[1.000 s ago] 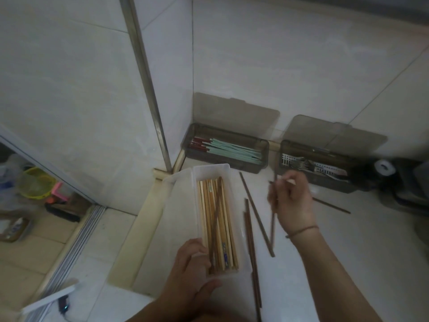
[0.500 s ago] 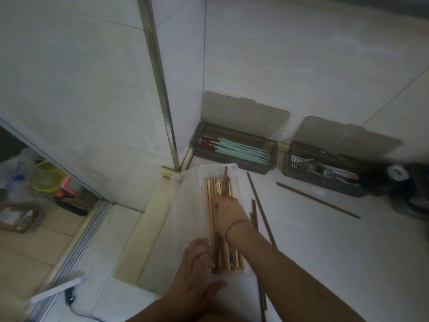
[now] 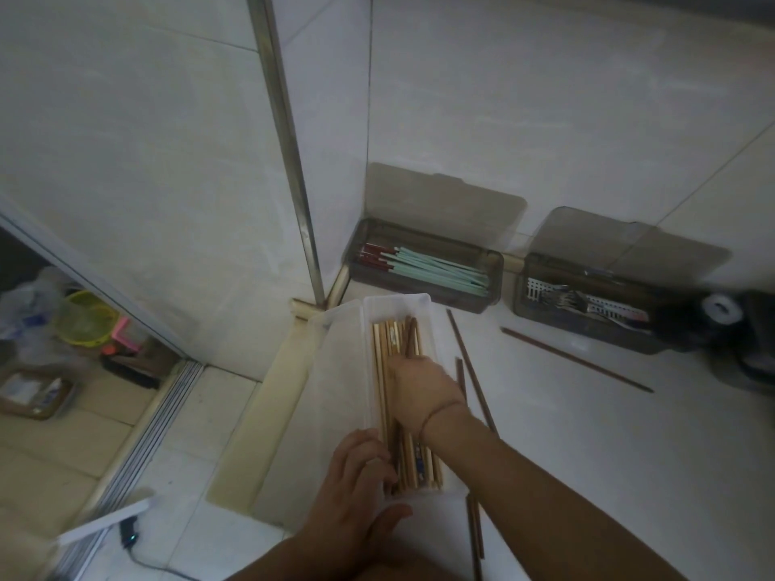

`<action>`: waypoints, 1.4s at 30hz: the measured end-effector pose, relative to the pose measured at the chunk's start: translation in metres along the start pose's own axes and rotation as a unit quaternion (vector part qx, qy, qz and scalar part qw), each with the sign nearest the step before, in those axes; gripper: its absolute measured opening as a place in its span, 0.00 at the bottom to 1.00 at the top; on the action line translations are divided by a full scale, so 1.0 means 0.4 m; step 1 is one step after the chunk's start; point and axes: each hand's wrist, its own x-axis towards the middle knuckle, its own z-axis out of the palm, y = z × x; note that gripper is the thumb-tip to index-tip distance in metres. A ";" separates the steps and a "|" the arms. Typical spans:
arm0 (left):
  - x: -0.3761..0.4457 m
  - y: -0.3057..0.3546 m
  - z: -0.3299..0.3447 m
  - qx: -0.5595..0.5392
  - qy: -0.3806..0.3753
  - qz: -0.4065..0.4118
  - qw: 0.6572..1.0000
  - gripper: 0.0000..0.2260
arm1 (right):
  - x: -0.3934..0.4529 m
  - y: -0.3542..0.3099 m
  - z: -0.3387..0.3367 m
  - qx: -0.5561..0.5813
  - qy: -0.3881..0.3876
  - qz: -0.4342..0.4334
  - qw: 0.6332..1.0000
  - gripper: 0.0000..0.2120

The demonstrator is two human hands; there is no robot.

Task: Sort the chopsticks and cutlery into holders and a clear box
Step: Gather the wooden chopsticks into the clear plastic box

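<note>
Wooden chopsticks (image 3: 388,362) fill clear box (image 3: 427,329); my right hand (image 3: 423,392) lies on them, grip hidden. My left hand (image 3: 356,488) holds box's near end. Dark chopsticks (image 3: 474,379) loose right of right hand.

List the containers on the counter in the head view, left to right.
clear box with wooden chopsticks → left holder with pale green chopsticks → right holder with metal cutlery.
</note>
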 end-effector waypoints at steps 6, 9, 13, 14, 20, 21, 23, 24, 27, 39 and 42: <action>0.007 0.000 -0.005 0.037 -0.020 0.029 0.999 0.11 | 0.004 0.269 -0.078 0.076 0.312 0.167 0.932 0.08; 0.017 0.003 -0.010 0.054 -0.016 0.049 0.997 0.11 | -0.001 0.463 -0.044 0.038 0.205 0.270 0.940 0.16; 0.016 0.003 -0.009 0.062 -0.023 0.037 0.997 0.18 | -0.062 0.602 -0.004 -0.071 0.127 0.310 0.940 0.20; 0.015 0.003 -0.009 0.065 -0.024 0.034 0.997 0.20 | -0.073 0.614 0.002 -0.081 0.118 0.313 0.939 0.20; 0.009 -0.002 -0.002 0.063 -0.028 0.029 0.997 0.15 | -0.090 0.590 0.039 -0.159 0.135 0.293 0.933 0.12; 0.007 -0.003 -0.001 0.058 -0.029 0.021 0.998 0.14 | -0.092 0.578 0.044 -0.145 0.163 0.282 0.934 0.12; 0.005 -0.002 -0.001 0.049 -0.029 0.007 0.998 0.14 | -0.105 0.535 0.051 -0.050 0.249 0.238 0.937 0.09; 0.007 0.001 -0.003 0.046 -0.028 0.005 0.999 0.15 | -0.115 0.508 0.052 0.015 0.283 0.216 0.934 0.08; 0.013 0.010 -0.008 0.048 -0.025 0.009 0.999 0.14 | -0.146 0.401 0.034 0.180 0.350 0.129 0.910 0.11; -0.009 0.002 0.010 0.013 -0.008 -0.022 1.000 0.13 | -0.046 0.051 0.044 0.140 0.084 -0.104 0.981 0.12; -0.010 0.002 0.012 0.017 -0.012 -0.025 0.999 0.13 | -0.014 0.026 0.062 0.084 -0.005 -0.025 0.996 0.12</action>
